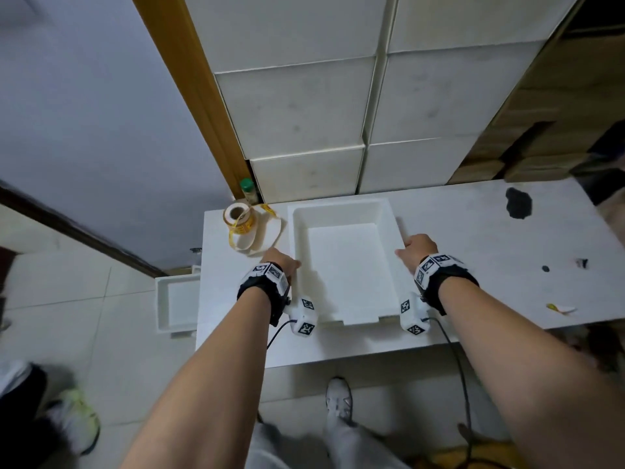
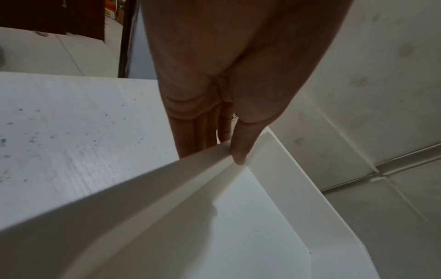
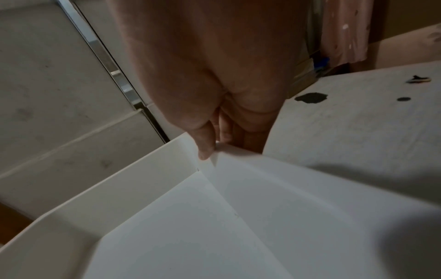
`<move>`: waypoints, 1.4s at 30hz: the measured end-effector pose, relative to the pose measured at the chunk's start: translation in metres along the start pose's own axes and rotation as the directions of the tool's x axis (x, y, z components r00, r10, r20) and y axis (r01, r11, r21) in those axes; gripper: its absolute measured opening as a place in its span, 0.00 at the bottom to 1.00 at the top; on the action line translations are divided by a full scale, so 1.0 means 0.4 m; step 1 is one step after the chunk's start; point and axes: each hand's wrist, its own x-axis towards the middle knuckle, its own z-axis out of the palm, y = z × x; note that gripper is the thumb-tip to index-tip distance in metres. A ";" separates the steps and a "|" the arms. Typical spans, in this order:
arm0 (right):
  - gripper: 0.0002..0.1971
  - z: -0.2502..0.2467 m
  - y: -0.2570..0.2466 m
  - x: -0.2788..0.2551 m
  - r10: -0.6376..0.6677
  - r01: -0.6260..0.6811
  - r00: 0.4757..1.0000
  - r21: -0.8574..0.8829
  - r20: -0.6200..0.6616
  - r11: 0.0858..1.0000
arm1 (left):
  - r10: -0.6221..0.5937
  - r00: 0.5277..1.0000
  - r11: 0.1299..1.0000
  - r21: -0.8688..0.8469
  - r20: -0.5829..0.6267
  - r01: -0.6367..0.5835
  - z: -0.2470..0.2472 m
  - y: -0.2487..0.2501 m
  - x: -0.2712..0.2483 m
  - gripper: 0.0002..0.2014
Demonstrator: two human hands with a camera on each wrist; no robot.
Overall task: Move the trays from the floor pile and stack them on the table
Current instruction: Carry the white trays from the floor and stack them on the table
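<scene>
A white foam tray (image 1: 345,265) lies on the white table (image 1: 490,252), open side up. My left hand (image 1: 282,262) pinches its left wall: in the left wrist view the thumb (image 2: 241,149) lies inside the rim and the fingers (image 2: 198,132) run down the outside of the tray (image 2: 238,217). My right hand (image 1: 414,248) pinches the right wall the same way, with the thumb (image 3: 205,147) inside the tray (image 3: 214,217) and the fingers (image 3: 241,136) outside. Another white tray (image 1: 176,302) sits lower, beside the table's left end.
A roll of yellow tape (image 1: 238,218) with a loose strip lies at the table's back left corner, a green-capped jar (image 1: 248,191) behind it. White boxes (image 1: 304,113) are stacked against the wall. Dark stains (image 1: 518,203) mark the table's right part. Someone's shoes (image 1: 74,418) stand at left.
</scene>
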 end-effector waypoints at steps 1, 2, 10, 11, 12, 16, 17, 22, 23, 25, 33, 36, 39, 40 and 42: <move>0.13 0.008 0.008 0.005 0.005 -0.005 1.000 0.000 0.008 1.000 | -0.010 1.000 1.000 -0.009 0.002 0.010 0.017 -0.028 0.049 0.23; 0.13 0.015 0.014 0.007 0.007 -0.007 1.000 -0.005 0.017 1.000 | -0.016 1.000 1.000 -0.014 0.005 0.016 0.029 -0.041 0.056 0.22; 0.13 0.057 0.066 0.020 -0.016 0.015 0.997 0.017 0.078 1.000 | 0.065 0.998 0.997 0.038 0.019 -0.066 0.079 -0.007 -0.069 0.15; 0.13 0.057 0.067 0.021 -0.023 0.021 0.997 0.020 0.080 1.000 | 0.073 0.997 0.996 0.055 0.014 -0.073 0.086 -0.004 -0.074 0.19; 0.13 0.056 0.068 0.024 -0.024 0.022 0.997 0.022 0.074 1.000 | 0.075 0.997 0.993 0.089 0.014 -0.076 0.092 0.000 -0.082 0.21; 0.12 0.050 0.072 0.029 -0.012 0.010 0.999 0.042 0.047 0.999 | 0.064 0.997 0.993 0.094 0.039 -0.068 0.102 0.005 -0.085 0.22; 0.12 0.047 0.073 0.029 -0.004 0.001 0.998 0.042 0.055 0.999 | 0.060 0.997 0.995 0.078 0.043 -0.063 0.103 0.006 -0.083 0.22; 0.17 0.050 0.073 0.033 0.058 -0.062 0.988 0.029 0.143 0.998 | 0.048 0.997 0.998 0.048 0.062 -0.051 0.113 -0.004 -0.082 0.24; 0.19 0.052 0.069 0.030 0.068 -0.071 0.987 0.019 0.145 0.997 | 0.056 0.996 0.998 0.024 0.070 -0.058 0.116 -0.013 -0.071 0.24; 0.22 0.057 0.062 0.028 0.096 -0.098 0.985 0.006 0.146 0.995 | 0.051 0.994 0.999 0.003 0.096 -0.051 0.122 -0.033 -0.034 0.26; 0.27 0.036 0.023 0.022 0.158 -0.157 0.985 -0.013 0.076 0.987 | 0.015 0.990 1.000 0.019 0.139 -0.018 0.091 -0.024 -0.060 0.27; 0.25 0.009 -0.028 0.015 0.094 -0.094 0.995 -0.004 -0.043 0.996 | 0.039 0.995 0.998 0.038 0.093 -0.042 0.047 0.005 -0.102 0.26; 0.23 -0.011 -0.098 0.001 -0.013 0.015 0.990 0.011 -0.140 1.000 | 0.078 0.996 0.997 0.024 0.041 -0.079 -0.012 0.035 -0.161 0.22; 0.22 -0.012 -0.126 -0.007 -0.044 0.048 0.987 0.019 -0.156 0.999 | 0.094 0.995 0.995 0.023 0.016 -0.094 -0.034 0.042 -0.172 0.21; 0.21 -0.008 -0.191 -0.031 -0.093 0.099 0.985 0.034 -0.147 0.995 | 0.119 0.992 0.992 0.033 -0.037 -0.118 -0.088 0.048 -0.193 0.20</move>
